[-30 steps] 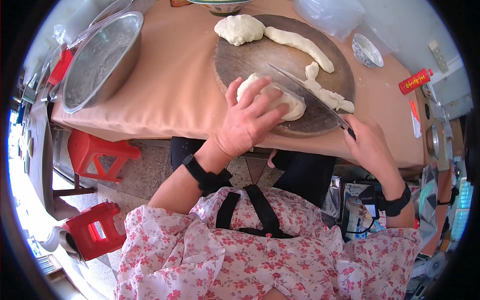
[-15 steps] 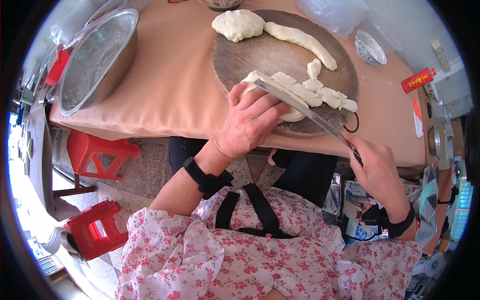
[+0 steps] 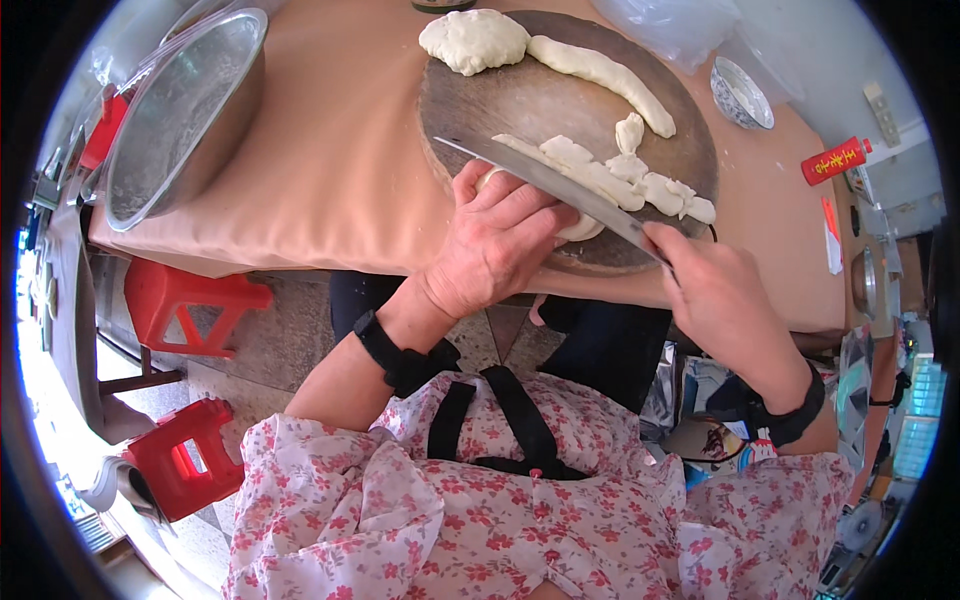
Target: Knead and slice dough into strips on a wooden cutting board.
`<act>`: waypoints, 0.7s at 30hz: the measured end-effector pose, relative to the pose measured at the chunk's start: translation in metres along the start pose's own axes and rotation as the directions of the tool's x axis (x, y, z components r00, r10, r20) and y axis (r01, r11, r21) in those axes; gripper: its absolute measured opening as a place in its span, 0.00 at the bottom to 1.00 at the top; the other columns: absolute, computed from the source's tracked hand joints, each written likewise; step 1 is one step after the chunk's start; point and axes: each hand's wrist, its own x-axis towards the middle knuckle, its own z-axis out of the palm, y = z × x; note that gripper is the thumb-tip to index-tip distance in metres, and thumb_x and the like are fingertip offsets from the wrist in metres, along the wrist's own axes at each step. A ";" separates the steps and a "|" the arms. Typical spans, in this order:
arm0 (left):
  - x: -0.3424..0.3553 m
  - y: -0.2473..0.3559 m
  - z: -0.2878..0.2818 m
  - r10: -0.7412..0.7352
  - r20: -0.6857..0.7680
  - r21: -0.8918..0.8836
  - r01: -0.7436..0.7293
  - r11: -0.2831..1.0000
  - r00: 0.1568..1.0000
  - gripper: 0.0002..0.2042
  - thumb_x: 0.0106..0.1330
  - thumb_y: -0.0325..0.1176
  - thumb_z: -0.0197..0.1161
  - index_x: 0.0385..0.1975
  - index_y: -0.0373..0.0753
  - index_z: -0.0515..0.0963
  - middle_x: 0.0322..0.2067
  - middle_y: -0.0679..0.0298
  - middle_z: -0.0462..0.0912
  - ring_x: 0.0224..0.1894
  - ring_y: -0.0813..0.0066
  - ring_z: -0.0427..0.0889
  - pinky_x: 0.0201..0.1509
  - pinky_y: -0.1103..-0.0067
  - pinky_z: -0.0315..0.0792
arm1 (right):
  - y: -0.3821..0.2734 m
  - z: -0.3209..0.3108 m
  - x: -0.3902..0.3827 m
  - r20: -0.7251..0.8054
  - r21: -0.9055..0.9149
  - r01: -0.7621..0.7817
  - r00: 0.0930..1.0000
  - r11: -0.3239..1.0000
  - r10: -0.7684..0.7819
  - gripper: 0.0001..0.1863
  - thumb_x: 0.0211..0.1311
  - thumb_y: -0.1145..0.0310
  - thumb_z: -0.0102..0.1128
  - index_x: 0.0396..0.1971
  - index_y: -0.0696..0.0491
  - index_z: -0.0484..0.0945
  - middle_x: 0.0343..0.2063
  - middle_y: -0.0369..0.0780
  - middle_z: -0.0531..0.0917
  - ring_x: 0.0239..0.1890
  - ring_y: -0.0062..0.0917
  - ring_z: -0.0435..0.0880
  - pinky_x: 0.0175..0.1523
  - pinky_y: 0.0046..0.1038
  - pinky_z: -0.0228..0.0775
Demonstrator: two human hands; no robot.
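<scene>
On the round wooden board (image 3: pixel 540 105), the head view showed your lump of dough (image 3: pixel 582 231) at the near edge, mostly hidden under your left hand (image 3: pixel 490 250) and the knife (image 3: pixel 565 192). Your left fingers were bent and drawn together over the dough, pressing it from the near side, with the blade crossing just beyond the fingertips. Your right hand (image 3: pixel 720 290) was closed around the knife's handle, which it largely covered.

Half a second earlier the blade tip had stood over the dough; by this moment it had slid up and left, past the dough's left end. A second earlier your left fingers had been spread, and they had since gathered in. To my eye that meant a long slicing stroke was under way, though whether the edge had parted the dough could not be told.

The knife pointed to the upper left, its long axis slanting down to your right hand. What showed of the lump seemed to run along the same slant, nearly parallel to the blade. Just beyond it, the uneven dough pieces (image 3: pixel 665 195) lay in a row on that diagonal too. Farther back, the dough roll (image 3: pixel 605 75) curved down to the right from beside the rounded dough mass (image 3: pixel 474 42).
</scene>
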 end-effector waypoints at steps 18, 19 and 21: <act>-0.003 0.001 -0.001 0.002 0.004 0.017 -0.002 1.000 1.000 0.17 0.54 0.30 0.66 0.45 0.46 0.79 0.48 0.66 0.78 0.56 0.65 0.73 0.67 0.60 0.53 | 0.012 0.023 0.048 -0.068 -0.017 0.090 0.994 0.996 -0.091 0.09 0.56 0.76 0.53 0.37 0.59 0.74 0.23 0.52 0.81 0.32 0.48 0.83 0.37 0.47 0.73; -0.001 0.001 0.000 0.004 0.003 0.016 -0.004 1.000 1.000 0.17 0.54 0.30 0.66 0.45 0.46 0.79 0.48 0.66 0.78 0.56 0.65 0.73 0.67 0.60 0.53 | 0.016 0.020 0.040 -0.056 -0.007 0.040 0.998 0.999 -0.041 0.10 0.56 0.75 0.53 0.39 0.58 0.74 0.23 0.53 0.81 0.32 0.49 0.82 0.38 0.47 0.73; -0.001 0.001 0.000 0.009 0.005 0.000 -0.009 1.000 1.000 0.17 0.54 0.31 0.66 0.45 0.46 0.79 0.49 0.66 0.78 0.57 0.65 0.73 0.68 0.60 0.53 | 0.022 0.014 0.027 -0.027 -0.014 -0.003 1.000 1.000 0.003 0.10 0.57 0.75 0.53 0.40 0.58 0.75 0.23 0.53 0.80 0.32 0.49 0.82 0.38 0.47 0.72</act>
